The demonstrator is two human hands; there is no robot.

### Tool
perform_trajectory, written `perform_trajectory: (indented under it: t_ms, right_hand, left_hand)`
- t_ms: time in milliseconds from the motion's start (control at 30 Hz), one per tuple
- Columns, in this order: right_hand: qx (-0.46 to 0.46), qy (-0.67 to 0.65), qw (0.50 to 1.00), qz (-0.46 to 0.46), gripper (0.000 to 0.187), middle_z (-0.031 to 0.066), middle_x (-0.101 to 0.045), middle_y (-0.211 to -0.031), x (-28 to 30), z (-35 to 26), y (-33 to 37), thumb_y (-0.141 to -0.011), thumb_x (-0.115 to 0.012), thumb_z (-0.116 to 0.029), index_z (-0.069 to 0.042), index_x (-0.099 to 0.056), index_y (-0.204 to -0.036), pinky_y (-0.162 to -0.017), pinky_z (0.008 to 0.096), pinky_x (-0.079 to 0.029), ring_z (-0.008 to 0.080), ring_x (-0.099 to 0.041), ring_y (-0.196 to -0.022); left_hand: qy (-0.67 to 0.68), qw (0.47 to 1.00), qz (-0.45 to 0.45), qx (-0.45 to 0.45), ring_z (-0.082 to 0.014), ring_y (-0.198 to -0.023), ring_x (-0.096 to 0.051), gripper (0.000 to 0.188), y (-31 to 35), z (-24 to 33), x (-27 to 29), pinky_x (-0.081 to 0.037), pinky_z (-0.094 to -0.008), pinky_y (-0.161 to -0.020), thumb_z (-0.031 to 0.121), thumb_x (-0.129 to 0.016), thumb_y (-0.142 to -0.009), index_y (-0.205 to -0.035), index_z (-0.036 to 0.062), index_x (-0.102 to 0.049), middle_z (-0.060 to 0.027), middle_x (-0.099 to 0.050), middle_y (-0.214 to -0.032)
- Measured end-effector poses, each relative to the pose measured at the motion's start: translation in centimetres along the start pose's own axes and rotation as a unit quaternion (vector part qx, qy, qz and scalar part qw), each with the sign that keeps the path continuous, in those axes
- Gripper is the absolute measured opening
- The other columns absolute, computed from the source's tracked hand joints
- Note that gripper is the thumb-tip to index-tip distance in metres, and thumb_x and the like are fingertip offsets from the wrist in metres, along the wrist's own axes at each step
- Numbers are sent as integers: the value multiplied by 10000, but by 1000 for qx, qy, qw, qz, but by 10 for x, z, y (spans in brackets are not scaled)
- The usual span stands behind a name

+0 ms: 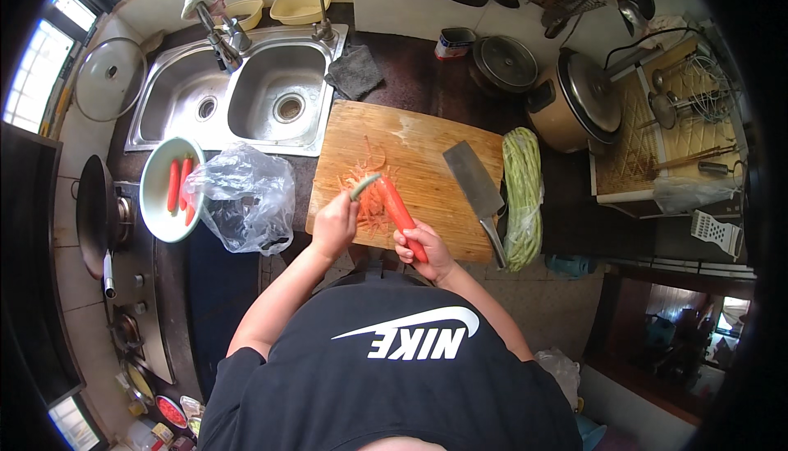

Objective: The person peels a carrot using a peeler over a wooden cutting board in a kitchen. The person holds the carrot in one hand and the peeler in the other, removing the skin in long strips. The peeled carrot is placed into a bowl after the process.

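My right hand [423, 250] is closed round the lower end of a peeled orange-red carrot [397, 211], tilted with its tip pointing away from me. At the carrot's far end is a pale green peeler [364, 187], its handle gripped in my left hand [335, 225]. The peeler's blade is too small to make out. Under both hands lies a wooden cutting board [419, 135], with a pile of thin carrot peelings [361, 173] on its left part. A cleaver [474, 178] rests along the board's right side, its handle toward me.
Left of the board are a crumpled clear plastic bag [246, 196] and a pale bowl [152, 213] with several carrots [174, 184]. Beyond stand a double sink [275, 135] and a grey cloth [355, 72]. Bagged green beans [523, 196] flank the board's right edge; a rice cooker [566, 106] sits farther right.
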State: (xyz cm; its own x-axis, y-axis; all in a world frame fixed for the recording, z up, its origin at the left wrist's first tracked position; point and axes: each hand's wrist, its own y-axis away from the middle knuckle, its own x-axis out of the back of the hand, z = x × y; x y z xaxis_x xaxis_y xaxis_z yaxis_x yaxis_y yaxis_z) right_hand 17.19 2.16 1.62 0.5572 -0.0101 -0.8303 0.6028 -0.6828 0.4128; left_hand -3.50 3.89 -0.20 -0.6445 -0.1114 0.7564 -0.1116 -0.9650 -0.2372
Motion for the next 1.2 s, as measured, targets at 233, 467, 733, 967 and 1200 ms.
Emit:
perform_trajectory:
  t_ms: [233, 467, 733, 967, 1200]
  right_hand:
    - [-11, 84, 996, 25, 288, 31, -455, -741, -1, 6, -7, -830, -509, -43, -46, -430, -1106, -459, 209, -341, 93, -422, -532]
    - [-7, 92, 995, -30, 457, 31, -450, -730, -6, -4, 2, -792, -508, -14, -51, -369, -1226, -439, 202, -326, 81, -414, -511]
    - [-20, 73, 997, -27, 576, 35, -447, -734, -1, -2, 8, -787, -507, -6, -63, -293, -1319, -432, 193, -313, 75, -407, -509]
    - [-20, 90, 996, -20, 543, 26, -449, -735, 1, -3, 6, -808, -513, -17, -70, -304, -1306, -432, 186, -306, 65, -397, -503]
    - [-23, 60, 998, 11, 458, 20, -451, -715, -1, -2, 3, -826, -507, -46, -58, -350, -1257, -412, 176, -297, 60, -388, -481]
  left_hand:
    - [26, 986, -87, -143, -282, -573, -563, 130, 11, 39, 0, -451, -375, -499, 152, -572, -807, -813, 66, -476, -109, -516, -659]
    - [-52, 995, -23, -86, -268, -577, -575, 141, -12, 18, 4, -464, -376, -496, 185, -558, -837, -809, 76, -473, -96, -538, -668]
    - [-170, 984, -36, 38, -304, -600, -599, 196, -21, -38, -6, -484, -397, -514, 257, -530, -871, -836, 69, -488, -136, -582, -668]
    - [331, 909, -38, 250, -134, -494, -523, 258, -25, -6, -13, -433, -267, -447, 201, -624, -839, -999, 27, -519, -38, -558, -662]
    - [488, 798, -26, 354, -67, -476, -473, 161, -35, 5, -8, -381, -203, -419, 90, -642, -814, -903, 61, -512, 2, -548, -701]
